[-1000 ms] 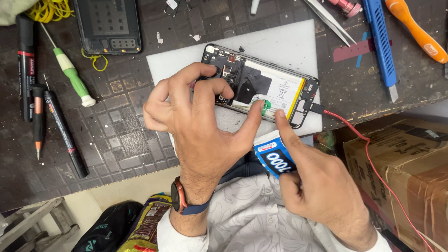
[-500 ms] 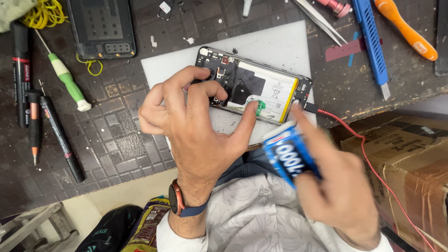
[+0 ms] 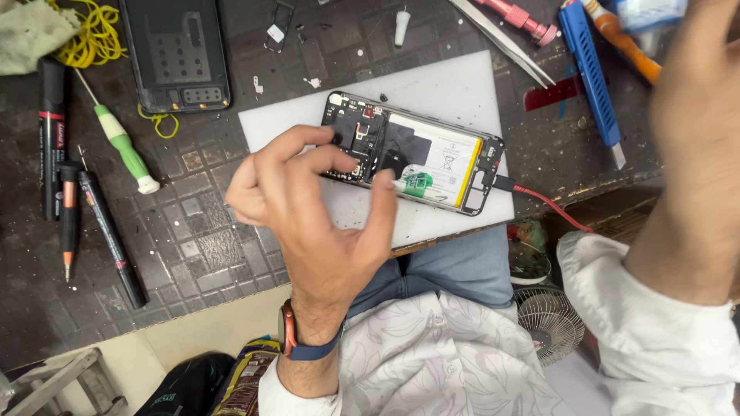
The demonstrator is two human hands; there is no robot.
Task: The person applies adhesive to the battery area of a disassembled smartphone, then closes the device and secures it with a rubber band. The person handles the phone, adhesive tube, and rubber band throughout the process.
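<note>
Right hand [image 3: 697, 115] has swung up and away from the phone [image 3: 414, 152], now blurred at the frame's top right; it seems to carry a small blue-white container [image 3: 644, 11], grip unclear; left hand [image 3: 308, 208] stays on the phone, fingertips pinning its left end, thumb by the green tab [image 3: 417, 185]; phone lies open-backed on the white mat [image 3: 432, 92] on the counter [image 3: 200, 246], battery exposed, red cable [image 3: 547, 204] plugged in.

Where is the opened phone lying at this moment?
In the head view, the opened phone lies mid-frame on the white mat, under the left hand's fingertips, red cable at its right end.
</note>
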